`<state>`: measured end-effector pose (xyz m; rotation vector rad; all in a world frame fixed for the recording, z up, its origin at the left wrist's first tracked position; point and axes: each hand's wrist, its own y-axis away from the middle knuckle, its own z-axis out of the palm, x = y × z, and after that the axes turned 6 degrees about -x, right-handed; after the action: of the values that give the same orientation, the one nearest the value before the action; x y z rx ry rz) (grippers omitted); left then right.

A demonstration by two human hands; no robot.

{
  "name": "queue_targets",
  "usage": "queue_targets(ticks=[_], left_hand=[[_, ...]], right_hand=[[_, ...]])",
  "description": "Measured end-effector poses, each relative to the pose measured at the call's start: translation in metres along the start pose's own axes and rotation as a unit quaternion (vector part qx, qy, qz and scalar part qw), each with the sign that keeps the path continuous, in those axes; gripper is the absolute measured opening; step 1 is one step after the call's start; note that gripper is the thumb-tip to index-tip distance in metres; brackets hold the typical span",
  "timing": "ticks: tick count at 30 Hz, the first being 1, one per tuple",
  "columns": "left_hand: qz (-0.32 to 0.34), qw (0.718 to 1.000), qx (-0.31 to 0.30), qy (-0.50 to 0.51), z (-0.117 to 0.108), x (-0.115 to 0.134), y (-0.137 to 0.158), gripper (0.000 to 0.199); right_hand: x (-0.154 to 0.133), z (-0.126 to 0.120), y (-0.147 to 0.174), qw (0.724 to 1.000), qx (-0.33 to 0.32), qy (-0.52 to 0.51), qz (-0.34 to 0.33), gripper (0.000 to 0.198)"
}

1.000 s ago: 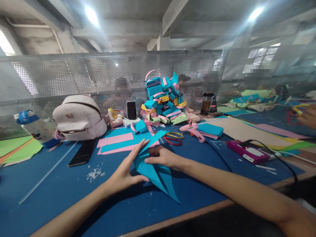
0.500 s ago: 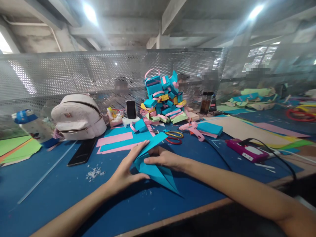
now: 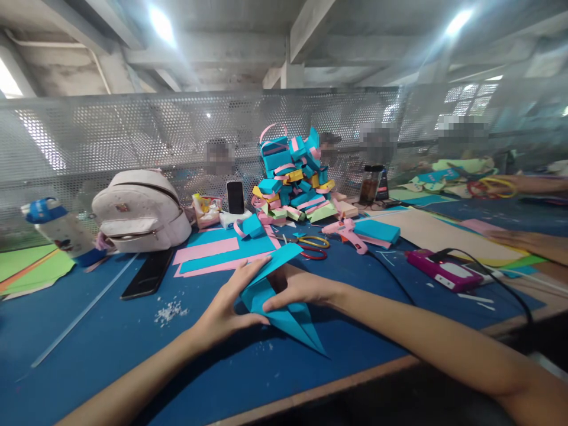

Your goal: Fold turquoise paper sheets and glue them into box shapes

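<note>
A folded piece of blue paper (image 3: 260, 296) is held up just above the table between both my hands. My left hand (image 3: 228, 305) grips its left side, the thumb below and the fingers along the upper flap. From the right, my right hand (image 3: 302, 285) pinches the inner fold, thumb in front; its other fingers are hidden behind the paper. The paper's pointed end slants down toward the table's front edge. Just beyond lie scissors (image 3: 316, 255) with red and yellow handles and a pink glue gun (image 3: 349, 236).
Behind stands a pile of blue, pink and yellow paper boxes (image 3: 277, 163). A white backpack (image 3: 139, 213), a bottle (image 3: 66, 231) and a black phone (image 3: 148, 275) are at left. At right lie a purple power bank (image 3: 444, 272) and another person's hand (image 3: 528, 239) on paper sheets.
My right thumb has slid slightly down and right along the blue paper. At the far right, another person's arms have come into view, one hand by red and yellow scissors that moved left.
</note>
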<state>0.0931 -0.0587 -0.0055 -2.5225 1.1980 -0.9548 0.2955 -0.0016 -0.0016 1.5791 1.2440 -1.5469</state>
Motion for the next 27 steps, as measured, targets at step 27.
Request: queue_targets(ticks=[27], left_hand=[[0.030, 0.999, -0.017, -0.016, -0.0057, 0.0018, -0.0028, 0.100]], right_hand=[[-0.0022, 0.0055, 0.0036, 0.991, 0.079, -0.105, 0.038, 0.041]])
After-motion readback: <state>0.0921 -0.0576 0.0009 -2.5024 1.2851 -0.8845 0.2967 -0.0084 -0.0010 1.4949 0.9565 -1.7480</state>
